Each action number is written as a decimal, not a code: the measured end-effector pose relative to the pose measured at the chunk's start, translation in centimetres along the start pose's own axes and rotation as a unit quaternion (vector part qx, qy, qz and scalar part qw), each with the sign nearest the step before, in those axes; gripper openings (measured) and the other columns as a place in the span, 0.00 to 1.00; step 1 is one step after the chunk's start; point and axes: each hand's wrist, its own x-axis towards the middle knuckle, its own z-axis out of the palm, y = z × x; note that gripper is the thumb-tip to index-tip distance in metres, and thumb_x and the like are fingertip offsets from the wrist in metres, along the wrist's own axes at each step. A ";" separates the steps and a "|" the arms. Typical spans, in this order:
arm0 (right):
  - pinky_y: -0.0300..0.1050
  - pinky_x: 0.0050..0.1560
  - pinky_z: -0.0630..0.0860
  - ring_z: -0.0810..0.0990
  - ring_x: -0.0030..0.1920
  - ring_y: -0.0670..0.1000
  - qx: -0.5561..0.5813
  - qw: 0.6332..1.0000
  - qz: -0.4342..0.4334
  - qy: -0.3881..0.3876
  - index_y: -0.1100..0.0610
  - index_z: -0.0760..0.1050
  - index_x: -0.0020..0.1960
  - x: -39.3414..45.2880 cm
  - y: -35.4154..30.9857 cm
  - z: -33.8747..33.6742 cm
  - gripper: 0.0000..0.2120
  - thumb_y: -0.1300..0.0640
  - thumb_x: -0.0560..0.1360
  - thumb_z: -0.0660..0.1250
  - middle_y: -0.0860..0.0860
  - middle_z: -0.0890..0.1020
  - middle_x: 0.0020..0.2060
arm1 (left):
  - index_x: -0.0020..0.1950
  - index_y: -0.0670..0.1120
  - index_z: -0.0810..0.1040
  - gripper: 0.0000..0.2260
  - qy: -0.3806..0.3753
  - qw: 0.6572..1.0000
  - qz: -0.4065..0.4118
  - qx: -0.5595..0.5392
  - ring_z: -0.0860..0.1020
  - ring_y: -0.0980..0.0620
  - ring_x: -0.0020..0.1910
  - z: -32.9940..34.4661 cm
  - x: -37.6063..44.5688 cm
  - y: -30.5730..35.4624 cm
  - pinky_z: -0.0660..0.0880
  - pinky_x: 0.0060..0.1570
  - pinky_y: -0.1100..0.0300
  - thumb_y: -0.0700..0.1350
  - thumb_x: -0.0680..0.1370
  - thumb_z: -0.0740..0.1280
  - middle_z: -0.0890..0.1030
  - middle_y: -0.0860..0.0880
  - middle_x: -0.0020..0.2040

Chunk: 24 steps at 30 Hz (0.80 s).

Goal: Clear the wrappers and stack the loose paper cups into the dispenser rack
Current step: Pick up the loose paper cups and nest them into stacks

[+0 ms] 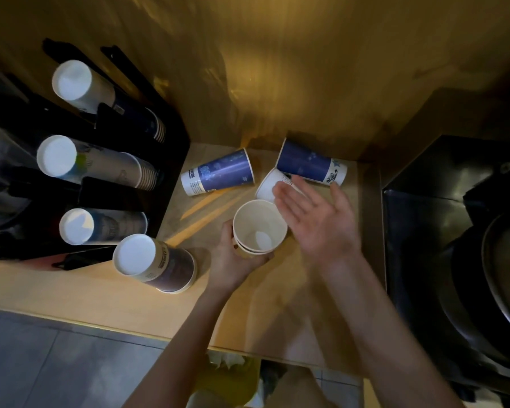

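My left hand (pixel 233 260) grips a short stack of nested white paper cups (pixel 259 228), mouth up, over the wooden counter (pixel 100 293). My right hand (pixel 315 216) hovers open, palm up, just right of that stack and over a small white cup (pixel 270 184) lying on its side. Two blue cups lie tipped near the back wall, one on the left (pixel 218 176) and one on the right (pixel 311 166). An upside-down stack of dark cups (pixel 156 263) stands on the counter beside the black dispenser rack (pixel 171 136), which holds three cup stacks.
A black appliance (pixel 454 231) stands along the right edge of the counter. A bin with crumpled wrappers (pixel 227 375) sits below the counter's front edge. A gold wall (pixel 277 69) closes the back.
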 end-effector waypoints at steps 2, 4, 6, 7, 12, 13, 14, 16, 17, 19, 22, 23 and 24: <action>0.41 0.50 0.77 0.81 0.51 0.51 -0.112 0.990 -0.082 0.012 0.60 0.72 0.58 2.6 -0.3 0.0 0.16 0.51 0.80 0.53 0.59 0.80 0.54 | 0.66 0.48 0.64 0.39 0.001 1.000 0.004 0.004 0.70 0.60 0.55 0.0 -0.1 0.0 0.67 0.44 0.77 0.45 0.60 0.80 0.70 0.57 0.57; 0.32 0.48 0.75 0.78 0.55 0.49 -0.285 0.944 -0.165 -0.007 0.58 0.71 0.63 5.6 0.8 -1.0 0.14 0.56 0.78 0.59 0.56 0.77 0.59 | 0.66 0.48 0.64 0.39 0.005 1.000 -0.005 0.003 0.69 0.60 0.55 0.1 0.0 0.0 0.66 0.44 0.77 0.46 0.60 0.80 0.70 0.58 0.56; 0.39 0.59 0.70 0.71 0.64 0.54 -0.512 0.826 -0.235 -0.020 0.56 0.67 0.67 8.2 1.9 -2.0 0.21 0.58 0.75 0.64 0.55 0.73 0.65 | 0.65 0.48 0.64 0.38 -0.001 1.000 -0.011 0.001 0.69 0.60 0.55 0.0 -0.1 0.1 0.67 0.43 0.78 0.46 0.60 0.80 0.70 0.58 0.56; 0.45 0.65 0.66 0.67 0.67 0.55 -0.598 0.757 -0.262 -0.021 0.56 0.63 0.69 9.6 2.5 -2.6 0.26 0.57 0.73 0.66 0.55 0.70 0.67 | 0.65 0.48 0.64 0.38 -0.002 1.000 -0.013 -0.001 0.69 0.60 0.56 0.1 -0.1 0.1 0.67 0.44 0.78 0.46 0.61 0.79 0.70 0.58 0.57; 0.52 0.69 0.61 0.63 0.69 0.58 -0.767 0.564 -0.305 0.017 0.59 0.54 0.73 12.2 4.4 -3.5 0.36 0.53 0.71 0.69 0.58 0.66 0.70 | 0.64 0.51 0.64 0.37 -0.006 1.000 -0.020 -0.010 0.70 0.59 0.56 0.1 0.1 -0.1 0.66 0.47 0.76 0.45 0.60 0.80 0.70 0.59 0.55; 0.51 0.68 0.62 0.65 0.68 0.58 -0.783 0.529 -0.326 0.028 0.59 0.55 0.72 12.5 4.6 -3.6 0.36 0.53 0.71 0.69 0.59 0.68 0.69 | 0.64 0.49 0.64 0.38 -0.006 1.000 -0.019 -0.010 0.69 0.59 0.56 0.1 0.1 0.0 0.66 0.47 0.76 0.46 0.60 0.80 0.69 0.58 0.56; 0.51 0.67 0.63 0.67 0.67 0.58 -0.787 0.515 -0.338 0.034 0.58 0.55 0.72 12.6 4.6 -3.6 0.36 0.53 0.71 0.69 0.58 0.69 0.68 | 0.65 0.49 0.64 0.38 -0.006 1.000 -0.017 -0.010 0.69 0.59 0.56 0.1 0.1 0.0 0.66 0.47 0.75 0.46 0.60 0.80 0.69 0.58 0.56; 0.50 0.64 0.65 0.69 0.65 0.57 -0.776 0.533 -0.336 0.031 0.57 0.56 0.72 12.1 4.1 -3.7 0.35 0.52 0.71 0.69 0.57 0.71 0.66 | 0.65 0.49 0.64 0.38 -0.005 1.000 -0.017 -0.011 0.69 0.59 0.56 0.1 0.0 0.0 0.68 0.49 0.71 0.46 0.60 0.79 0.69 0.57 0.57; 0.51 0.64 0.66 0.69 0.64 0.57 -0.752 0.561 -0.346 0.026 0.56 0.57 0.72 11.6 3.9 -3.7 0.35 0.51 0.70 0.70 0.56 0.72 0.65 | 0.65 0.48 0.64 0.38 -0.005 1.000 -0.019 -0.013 0.70 0.59 0.57 0.2 0.0 0.0 0.69 0.51 0.67 0.46 0.60 0.80 0.70 0.57 0.57; 0.52 0.63 0.68 0.69 0.64 0.56 -0.658 0.640 -0.396 0.015 0.54 0.61 0.70 9.9 3.2 -3.4 0.34 0.51 0.69 0.71 0.55 0.73 0.65 | 0.63 0.49 0.65 0.37 -0.002 1.000 -0.021 -0.014 0.71 0.57 0.56 0.2 0.1 0.0 0.70 0.53 0.61 0.46 0.59 0.80 0.71 0.56 0.56; 0.49 0.61 0.71 0.69 0.65 0.53 -0.498 0.758 -0.420 0.025 0.53 0.62 0.70 6.9 2.7 -2.6 0.36 0.51 0.67 0.74 0.53 0.71 0.67 | 0.60 0.52 0.66 0.36 0.007 1.000 -0.023 -0.013 0.73 0.55 0.55 0.3 0.1 -0.2 0.73 0.54 0.58 0.47 0.58 0.81 0.73 0.56 0.54; 0.48 0.60 0.72 0.70 0.64 0.51 -0.445 0.791 -0.418 0.038 0.52 0.61 0.70 6.0 2.5 -2.2 0.37 0.51 0.66 0.74 0.53 0.71 0.67 | 0.60 0.52 0.66 0.36 0.008 1.000 -0.025 -0.012 0.73 0.55 0.56 0.3 0.1 -0.2 0.73 0.54 0.58 0.47 0.58 0.81 0.74 0.56 0.54; 0.47 0.59 0.74 0.72 0.63 0.48 -0.387 0.820 -0.419 0.048 0.52 0.61 0.70 5.1 2.1 -1.7 0.38 0.50 0.65 0.74 0.52 0.72 0.66 | 0.61 0.51 0.66 0.36 0.007 1.000 -0.026 -0.011 0.73 0.55 0.56 0.2 0.1 -0.2 0.73 0.55 0.57 0.47 0.58 0.81 0.73 0.56 0.55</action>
